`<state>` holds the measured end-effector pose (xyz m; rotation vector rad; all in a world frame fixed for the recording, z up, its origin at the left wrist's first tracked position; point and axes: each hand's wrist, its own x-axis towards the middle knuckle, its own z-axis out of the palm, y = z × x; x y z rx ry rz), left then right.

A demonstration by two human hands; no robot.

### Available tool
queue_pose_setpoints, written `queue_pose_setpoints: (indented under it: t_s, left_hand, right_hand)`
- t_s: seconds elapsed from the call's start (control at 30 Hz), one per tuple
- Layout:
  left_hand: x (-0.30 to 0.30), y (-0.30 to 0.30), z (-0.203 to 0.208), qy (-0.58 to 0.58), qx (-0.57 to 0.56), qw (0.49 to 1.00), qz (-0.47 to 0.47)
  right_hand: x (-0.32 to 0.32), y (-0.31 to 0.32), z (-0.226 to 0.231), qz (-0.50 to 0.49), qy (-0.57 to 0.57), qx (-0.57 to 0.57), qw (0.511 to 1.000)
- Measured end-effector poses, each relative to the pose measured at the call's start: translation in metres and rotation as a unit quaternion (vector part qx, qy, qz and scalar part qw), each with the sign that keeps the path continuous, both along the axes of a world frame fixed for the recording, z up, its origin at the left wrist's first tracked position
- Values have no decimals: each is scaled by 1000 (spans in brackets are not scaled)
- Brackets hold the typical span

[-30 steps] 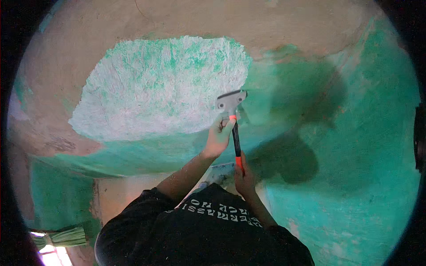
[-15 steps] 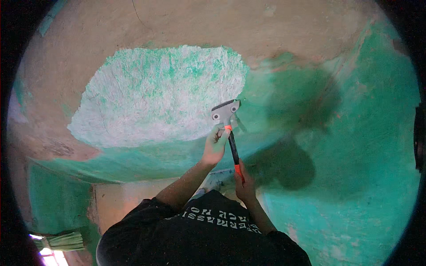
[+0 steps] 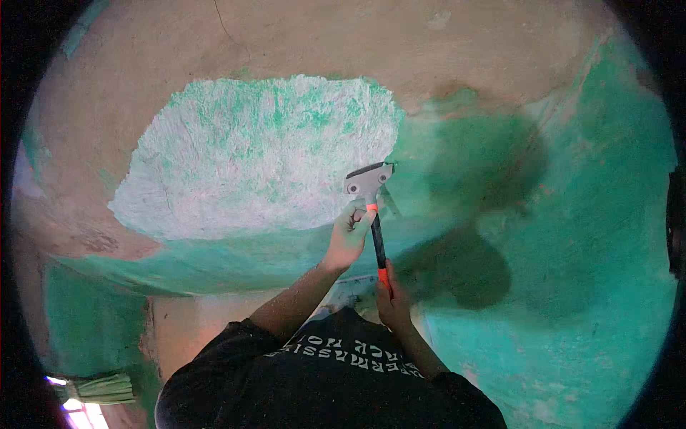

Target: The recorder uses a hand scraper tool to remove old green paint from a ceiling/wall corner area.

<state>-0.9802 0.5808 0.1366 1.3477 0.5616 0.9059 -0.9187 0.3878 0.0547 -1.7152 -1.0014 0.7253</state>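
Both my hands grip a long-handled scraper (image 3: pixel 379 242) with a grey head, a dark wide blade and a black handle with orange bands. My left hand (image 3: pixel 348 236) is closed round the upper handle, just below the head. Lower down, my right hand (image 3: pixel 394 302) wraps the orange end of the handle. The blade lies at the right edge of a whitish scraped patch (image 3: pixel 250 157) flecked with green, where the green paint (image 3: pixel 443 157) begins. Whether the blade touches the wall cannot be made out.
Bare brownish plaster (image 3: pixel 321 36) runs above the patch, with a thin crack in it. More green-painted wall (image 3: pixel 572 286) spreads to the right, with shadows of me on it. At the lower left are a green curtain (image 3: pixel 103 388) and a bright window (image 3: pixel 84 415).
The scraper head has shifted slightly to the right and a touch downward, both hands moving with it. My grip is unchanged.
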Motion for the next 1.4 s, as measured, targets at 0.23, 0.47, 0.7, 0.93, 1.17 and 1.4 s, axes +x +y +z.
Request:
queue_pose_setpoints:
  t_s: [0.23,0.47,0.7,0.93,1.17,1.4]
  left_hand:
    - [2,-2,-7,-41,12,999,14]
    - [5,1,-5,-35,-1,999,6]
    - [3,-2,-15,-21,1,1000,0]
    - [4,-1,-16,-50,3,999,-1]
    - [2,-2,-19,-29,1,1000,-2]
    - [4,0,-4,-13,6,1000,0]
  right_hand:
    - [-4,-3,8,-11,20,54,998]
    - [-1,1,12,-8,3,75,997]
    - [2,-5,-5,-6,-10,46,999]
    - [3,-6,1,4,-13,50,999]
    - [7,-6,11,17,-16,29,999]
    - [5,-4,9,10,7,73,997]
